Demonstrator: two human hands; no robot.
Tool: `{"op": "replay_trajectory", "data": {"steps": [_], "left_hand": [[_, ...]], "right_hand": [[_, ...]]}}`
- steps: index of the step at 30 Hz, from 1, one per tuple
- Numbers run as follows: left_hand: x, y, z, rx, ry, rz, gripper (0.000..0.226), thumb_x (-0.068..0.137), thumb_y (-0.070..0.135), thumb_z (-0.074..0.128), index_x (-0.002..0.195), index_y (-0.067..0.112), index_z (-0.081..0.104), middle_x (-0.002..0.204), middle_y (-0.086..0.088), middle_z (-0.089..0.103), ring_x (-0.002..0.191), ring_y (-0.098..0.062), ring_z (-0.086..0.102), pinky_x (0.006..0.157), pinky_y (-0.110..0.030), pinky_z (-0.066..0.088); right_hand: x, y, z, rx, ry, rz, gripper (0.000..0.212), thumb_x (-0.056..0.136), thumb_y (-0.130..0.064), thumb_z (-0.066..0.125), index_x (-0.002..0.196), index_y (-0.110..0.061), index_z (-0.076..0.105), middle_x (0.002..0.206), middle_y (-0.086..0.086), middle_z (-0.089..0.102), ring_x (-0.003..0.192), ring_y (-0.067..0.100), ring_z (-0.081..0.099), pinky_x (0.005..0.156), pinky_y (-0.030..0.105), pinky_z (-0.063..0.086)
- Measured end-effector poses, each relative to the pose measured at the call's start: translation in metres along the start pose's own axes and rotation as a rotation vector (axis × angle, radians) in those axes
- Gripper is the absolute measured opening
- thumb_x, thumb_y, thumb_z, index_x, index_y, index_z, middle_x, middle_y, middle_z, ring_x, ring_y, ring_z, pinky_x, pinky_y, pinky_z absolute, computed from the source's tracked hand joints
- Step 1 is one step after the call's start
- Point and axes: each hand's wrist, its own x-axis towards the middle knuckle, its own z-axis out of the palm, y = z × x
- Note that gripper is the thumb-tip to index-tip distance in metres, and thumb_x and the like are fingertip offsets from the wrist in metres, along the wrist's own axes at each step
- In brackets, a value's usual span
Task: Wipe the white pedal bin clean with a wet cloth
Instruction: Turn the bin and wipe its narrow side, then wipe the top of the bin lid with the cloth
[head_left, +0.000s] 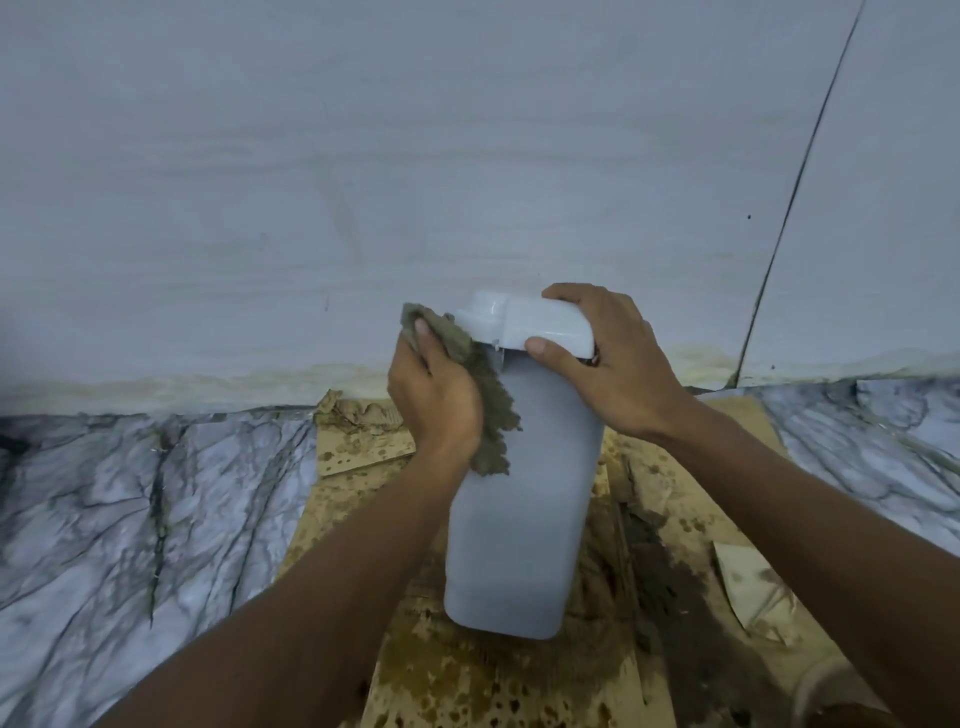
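Tall white plastic pedal bin (519, 519) stands upright at frame centre on a stained brown cardboard sheet (467, 670). Marble-veined floor (130, 493) at 9 and 3 o'clock, pale wall (363, 156) at 12. Left hand (434, 410), fingers curled, clutches a ragged grey-brown cloth (488, 410) against the bin's upper side at 9 o'clock. Right hand (608, 358) clamps the white lid (524, 325) from 2 o'clock, thumb on near edge, fingers over far edge.

I see tall white plastic pedal bin (519, 499) standing on spotted cardboard (467, 680), lid (535, 323) down; ragged grey-brown cloth (491, 400) against its upper left.
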Motion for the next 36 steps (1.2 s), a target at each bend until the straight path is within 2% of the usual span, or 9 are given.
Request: {"op": "replay_trajectory", "data": {"steps": [4,9,13,18,21,24,29,33,36], "left_hand": [[0.013,0.039,-0.006,0.071,-0.088,0.141,0.038,0.109,0.035,0.037,0.098,0.013,0.065,0.087,0.006,0.065,0.082,-0.011,0.062,0.07,-0.026,0.046],[0.012,0.065,-0.012,0.251,-0.552,0.421,0.042,0.108,0.036,0.041,0.09,0.005,0.063,0.084,-0.008,0.067,0.076,-0.02,0.061,0.065,-0.035,0.046],[0.006,0.062,-0.017,0.631,-0.889,0.479,0.037,0.104,0.041,0.048,0.074,0.024,0.061,0.076,0.005,0.065,0.073,-0.016,0.06,0.066,-0.036,0.042],[-0.018,0.052,-0.044,0.852,-0.962,0.503,0.02,0.099,0.044,0.046,0.105,0.034,0.062,0.104,0.009,0.064,0.101,-0.019,0.059,0.084,-0.038,0.044],[-0.036,0.044,-0.059,1.064,-0.961,0.609,0.053,0.1,0.048,0.034,0.148,0.028,0.041,0.147,0.004,0.048,0.139,-0.02,0.037,0.117,-0.039,0.024],[-0.043,0.042,-0.069,1.111,-0.918,0.554,0.064,0.095,0.056,0.024,0.155,0.032,0.026,0.155,0.005,0.038,0.145,-0.02,0.025,0.121,-0.046,0.019],[-0.068,0.05,-0.081,1.104,-0.927,0.597,0.066,0.095,0.058,0.022,0.155,0.031,0.025,0.155,0.009,0.036,0.145,-0.018,0.023,0.123,-0.043,0.015],[-0.1,0.049,-0.089,1.153,-0.843,0.624,0.068,0.098,0.057,0.02,0.16,0.03,0.014,0.167,0.004,0.019,0.154,-0.02,0.006,0.125,-0.048,-0.006],[-0.11,0.044,-0.089,1.14,-0.787,0.657,0.068,0.098,0.056,0.022,0.159,0.027,0.023,0.165,-0.001,0.027,0.154,-0.023,0.014,0.124,-0.053,-0.001]], "right_hand": [[-0.013,-0.006,0.002,-0.033,0.003,-0.061,0.075,0.077,-0.074,0.052,0.137,-0.028,0.052,0.136,-0.011,0.054,0.124,0.009,0.042,0.106,0.039,0.036],[-0.031,-0.01,-0.008,0.034,-0.082,-0.064,0.093,0.059,-0.081,0.071,0.133,-0.03,0.05,0.122,-0.012,0.053,0.113,0.011,0.048,0.1,0.044,0.042],[-0.057,-0.017,-0.013,0.034,-0.15,-0.086,0.108,0.044,-0.078,0.084,0.132,-0.03,0.042,0.119,-0.01,0.044,0.109,0.013,0.044,0.096,0.039,0.043],[-0.077,-0.016,-0.022,0.08,-0.245,-0.175,0.085,0.056,-0.073,0.082,0.114,-0.023,0.045,0.111,-0.005,0.047,0.1,0.017,0.048,0.087,0.032,0.044],[-0.069,-0.01,-0.028,0.254,-0.13,-0.056,0.047,0.081,-0.06,0.065,0.105,-0.021,0.052,0.103,-0.004,0.056,0.097,0.017,0.055,0.084,0.035,0.048],[-0.049,-0.006,-0.021,0.136,-0.159,0.008,0.028,0.1,-0.045,0.049,0.117,-0.024,0.057,0.123,-0.006,0.058,0.118,0.013,0.051,0.102,0.038,0.043],[-0.017,-0.003,-0.011,-0.03,-0.45,0.038,0.048,0.108,-0.035,0.042,0.156,-0.031,0.034,0.168,-0.01,0.013,0.155,0.008,-0.003,0.126,0.036,0.004],[-0.011,-0.001,-0.003,-0.093,-0.58,0.041,0.05,0.109,-0.039,0.035,0.158,-0.034,0.026,0.169,-0.01,0.007,0.155,0.008,-0.005,0.126,0.034,-0.002],[-0.015,0.002,0.001,-0.101,-0.578,0.03,0.049,0.11,-0.039,0.032,0.158,-0.033,0.027,0.169,-0.007,0.009,0.155,0.009,-0.001,0.123,0.029,-0.005]]}}
